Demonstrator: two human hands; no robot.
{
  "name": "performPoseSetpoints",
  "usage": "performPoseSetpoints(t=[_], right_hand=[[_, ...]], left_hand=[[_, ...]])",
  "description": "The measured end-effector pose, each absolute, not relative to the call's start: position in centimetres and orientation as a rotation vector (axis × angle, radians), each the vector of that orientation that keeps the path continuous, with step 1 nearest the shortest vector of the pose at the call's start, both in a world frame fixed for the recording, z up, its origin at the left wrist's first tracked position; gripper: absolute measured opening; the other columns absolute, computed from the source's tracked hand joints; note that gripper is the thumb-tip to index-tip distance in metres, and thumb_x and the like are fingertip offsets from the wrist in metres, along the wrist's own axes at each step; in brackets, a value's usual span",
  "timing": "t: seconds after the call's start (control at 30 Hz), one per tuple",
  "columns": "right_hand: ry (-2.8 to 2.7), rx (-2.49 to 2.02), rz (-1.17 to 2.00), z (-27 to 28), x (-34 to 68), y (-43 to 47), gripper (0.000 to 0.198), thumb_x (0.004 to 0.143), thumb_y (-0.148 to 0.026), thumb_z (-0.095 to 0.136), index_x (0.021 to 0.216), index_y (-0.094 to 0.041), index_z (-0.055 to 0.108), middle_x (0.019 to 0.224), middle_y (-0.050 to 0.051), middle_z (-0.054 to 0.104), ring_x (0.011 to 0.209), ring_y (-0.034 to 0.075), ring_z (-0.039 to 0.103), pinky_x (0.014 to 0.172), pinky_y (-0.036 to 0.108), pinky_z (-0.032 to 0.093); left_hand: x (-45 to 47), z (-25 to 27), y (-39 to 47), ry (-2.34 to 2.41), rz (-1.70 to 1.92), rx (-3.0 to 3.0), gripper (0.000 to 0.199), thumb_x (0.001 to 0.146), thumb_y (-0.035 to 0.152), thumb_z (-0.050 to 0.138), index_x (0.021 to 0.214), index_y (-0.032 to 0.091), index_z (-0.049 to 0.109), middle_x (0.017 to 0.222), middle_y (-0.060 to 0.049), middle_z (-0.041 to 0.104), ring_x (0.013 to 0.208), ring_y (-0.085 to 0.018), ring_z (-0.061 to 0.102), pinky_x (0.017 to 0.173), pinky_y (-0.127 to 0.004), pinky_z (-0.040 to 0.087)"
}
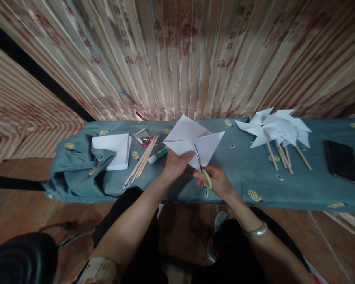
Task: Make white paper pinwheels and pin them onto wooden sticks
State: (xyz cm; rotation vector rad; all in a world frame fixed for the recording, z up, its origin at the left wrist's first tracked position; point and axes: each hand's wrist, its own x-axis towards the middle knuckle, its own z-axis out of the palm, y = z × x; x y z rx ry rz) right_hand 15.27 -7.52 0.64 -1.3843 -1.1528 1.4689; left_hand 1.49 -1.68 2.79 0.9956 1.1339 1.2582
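Observation:
My left hand [179,162] grips a white paper square [189,128] by its near left part, thumb on top. Slits run in from the paper's left and right corners toward the middle. My right hand [214,179] is closed around the pale green handles of a pair of scissors [207,178]. The scissor blades lie at the near corner of the paper, pointing toward its middle, with a cut line beside them. A glue stick [158,155] and several wooden sticks [142,158] lie just left of my left hand.
A stack of white paper [120,152] lies at left, partly under bunched cloth [79,157]. Near it is a small opened packet of pins [144,138]. Several paper pinwheels [279,128] on sticks and a dark phone-like object [342,161] lie at right. A curtain [177,59] hangs behind.

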Motion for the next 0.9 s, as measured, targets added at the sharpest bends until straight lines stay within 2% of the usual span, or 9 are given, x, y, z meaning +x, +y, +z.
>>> performPoseSetpoints(t=[0.17,0.33,0.5,0.6,0.67,0.77,0.9], right_hand=[[-1.163,-1.373,1.481,0.6,15.2,-7.7,0.050,0.055,-0.064,0.083,0.059,-0.019,0.063,0.048,0.000,0.061,0.041,0.011,0.052,0.045,0.025,0.042],[-1.378,-1.436,1.394,0.7,16.0,-8.7,0.048,0.066,-0.066,0.077,0.075,-0.020,0.068,0.057,0.000,0.067,0.051,0.015,0.061,0.051,0.026,0.047],[-1.813,-1.864,0.846,1.1,18.8,-10.0,0.034,0.077,-0.056,0.073,0.091,-0.025,0.071,0.064,0.001,0.072,0.061,0.021,0.069,0.056,0.028,0.047],[-1.961,-2.219,0.334,1.4,21.1,-10.6,0.047,0.081,-0.051,0.071,0.113,-0.017,0.068,0.081,0.012,0.077,0.078,0.031,0.074,0.066,0.034,0.050],[-1.996,-2.363,0.115,1.6,22.5,-10.9,0.055,0.086,-0.049,0.067,0.124,-0.011,0.062,0.087,0.017,0.077,0.085,0.035,0.075,0.071,0.037,0.052],[-1.992,-2.480,-0.001,1.9,24.2,-10.8,0.056,0.089,-0.047,0.062,0.128,-0.007,0.058,0.092,0.022,0.076,0.091,0.037,0.074,0.076,0.040,0.053],[-1.935,-2.567,-0.017,2.3,26.1,-10.0,0.048,0.088,-0.044,0.062,0.121,-0.010,0.061,0.096,0.024,0.076,0.096,0.038,0.073,0.078,0.042,0.053]], left_hand=[[1.4,2.4,-1.8,1.132,1.243,1.031,0.019,0.063,0.014,0.075,0.078,0.018,0.063,0.077,-0.001,0.070,0.069,-0.017,0.064,0.069,-0.030,0.053],[1.2,2.1,-1.5,1.115,1.283,1.030,0.022,0.061,0.017,0.076,0.080,0.017,0.066,0.077,-0.002,0.071,0.070,-0.018,0.066,0.070,-0.031,0.054],[0.8,2.3,-0.5,1.101,1.379,0.953,0.038,0.056,0.017,0.079,0.092,0.017,0.069,0.084,-0.003,0.075,0.083,-0.022,0.071,0.081,-0.035,0.057],[0.7,2.0,-0.5,1.093,1.375,0.928,0.040,0.053,0.017,0.080,0.091,0.017,0.069,0.083,-0.003,0.075,0.083,-0.023,0.071,0.081,-0.037,0.057],[0.7,1.6,-0.9,1.069,1.349,0.932,0.040,0.052,0.018,0.080,0.090,0.017,0.069,0.084,-0.004,0.075,0.083,-0.023,0.070,0.081,-0.037,0.057],[1.1,0.9,-1.7,1.037,1.273,0.904,0.036,0.051,0.017,0.080,0.086,0.015,0.069,0.084,-0.005,0.075,0.080,-0.022,0.070,0.081,-0.036,0.056],[1.9,-0.3,-2.8,0.997,1.112,0.832,0.036,0.050,0.016,0.081,0.084,0.013,0.070,0.085,-0.007,0.075,0.078,-0.022,0.070,0.081,-0.038,0.056]])
